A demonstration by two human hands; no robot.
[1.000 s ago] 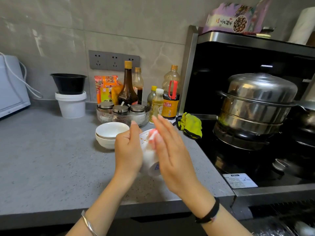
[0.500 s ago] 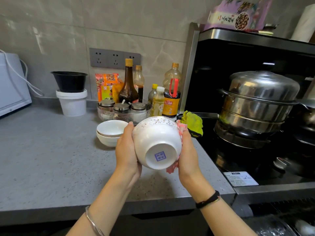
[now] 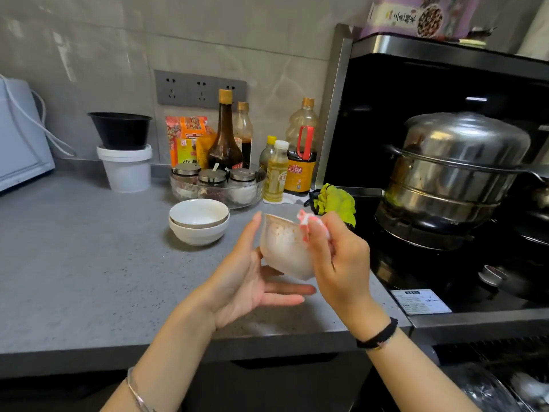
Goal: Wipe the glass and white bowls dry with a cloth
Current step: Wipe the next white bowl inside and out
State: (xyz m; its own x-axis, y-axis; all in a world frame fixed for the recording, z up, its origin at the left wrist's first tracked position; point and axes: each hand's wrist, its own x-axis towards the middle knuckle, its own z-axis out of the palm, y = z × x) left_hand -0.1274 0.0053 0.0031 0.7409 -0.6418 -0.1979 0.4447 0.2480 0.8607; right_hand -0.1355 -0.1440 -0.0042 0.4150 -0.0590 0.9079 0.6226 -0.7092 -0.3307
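Observation:
A white patterned bowl (image 3: 283, 248) is held above the grey counter's front edge, between both hands, blurred by motion. My left hand (image 3: 252, 278) cups it from below and the left with straight fingers, thumb up along its side. My right hand (image 3: 335, 260) pinches a pink and white cloth (image 3: 309, 224) over the bowl's right rim. Two white bowls (image 3: 198, 221) sit stacked on the counter just behind and to the left.
A glass dish with spice jars (image 3: 217, 185), sauce and oil bottles (image 3: 225, 138) and a white tub under a black bowl (image 3: 124, 162) line the back wall. A yellow-green cloth (image 3: 337, 203) lies by the black stove, where a steel steamer pot (image 3: 454, 173) stands.
The bowl has turned from base-toward-me to rim-up. My left hand opened and slid under it. My right hand with the cloth rose to the right rim.

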